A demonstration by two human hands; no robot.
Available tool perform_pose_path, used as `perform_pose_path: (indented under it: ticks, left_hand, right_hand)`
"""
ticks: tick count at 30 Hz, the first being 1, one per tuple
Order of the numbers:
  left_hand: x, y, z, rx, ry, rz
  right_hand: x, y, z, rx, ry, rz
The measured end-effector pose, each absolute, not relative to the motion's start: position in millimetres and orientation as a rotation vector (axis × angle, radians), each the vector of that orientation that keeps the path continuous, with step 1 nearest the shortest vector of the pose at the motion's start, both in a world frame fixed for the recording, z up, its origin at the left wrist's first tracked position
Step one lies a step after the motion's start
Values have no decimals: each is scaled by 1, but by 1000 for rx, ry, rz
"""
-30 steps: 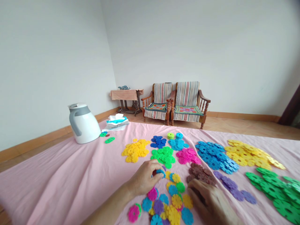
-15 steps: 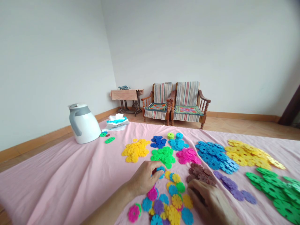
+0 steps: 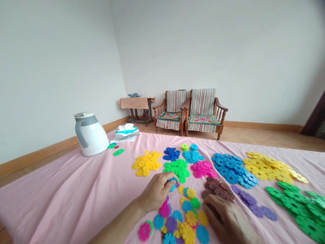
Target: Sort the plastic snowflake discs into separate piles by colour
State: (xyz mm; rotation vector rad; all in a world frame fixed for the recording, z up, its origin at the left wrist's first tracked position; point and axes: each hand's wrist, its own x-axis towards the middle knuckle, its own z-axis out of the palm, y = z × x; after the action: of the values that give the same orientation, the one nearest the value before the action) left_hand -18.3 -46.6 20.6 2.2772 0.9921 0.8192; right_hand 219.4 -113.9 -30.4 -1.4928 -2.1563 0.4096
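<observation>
Pinching a blue disc (image 3: 173, 179) with the left hand (image 3: 157, 190). Right hand (image 3: 230, 218) is curled by the brown pile (image 3: 218, 187); can't tell its grip. Single-colour piles (image 3: 230, 169) beyond and right of the hands look done; mixed discs (image 3: 191, 218) between the hands look unsorted. Green pile (image 3: 177, 168) just beyond left hand.

Hands (image 3: 159, 190): two. Yellow heaps (image 3: 147, 164): two. Green heaps (image 3: 177, 170): two. Dark blue heap (image 3: 172, 154), light blue heap (image 3: 191, 157), mid-blue heap (image 3: 234, 170), pink heap (image 3: 204, 169), brown heap (image 3: 218, 188), purple heap (image 3: 250, 200): one each. Mixed heap (image 3: 172, 224): one. Discs (image 3: 145, 231) overlap; no full tally possible. Jug (image 3: 93, 137): one. Tissue box (image 3: 127, 134): one. Chairs (image 3: 222, 117): two. Seat pads (image 3: 203, 119): two. Side table (image 3: 137, 102): one.
</observation>
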Motion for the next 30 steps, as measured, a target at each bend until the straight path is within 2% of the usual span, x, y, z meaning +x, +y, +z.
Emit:
perform_pose_path:
  ticks: [7, 12, 21, 30]
  left_hand:
    - [-16, -48, 19, 2232, 1004, 791]
    - [-15, -44, 9, 1943, 1015, 724]
    - [-14, -33, 4, 1803, 1007, 858]
    - [36, 35, 7, 1867, 1214, 858]
  right_hand:
    - [217, -114, -29, -1482, -2161, 391]
    - [217, -114, -25, -1470, -2172, 400]
    - [216, -114, -25, -1443, -2199, 297]
    - [216, -108, -37, -1423, -2213, 199]
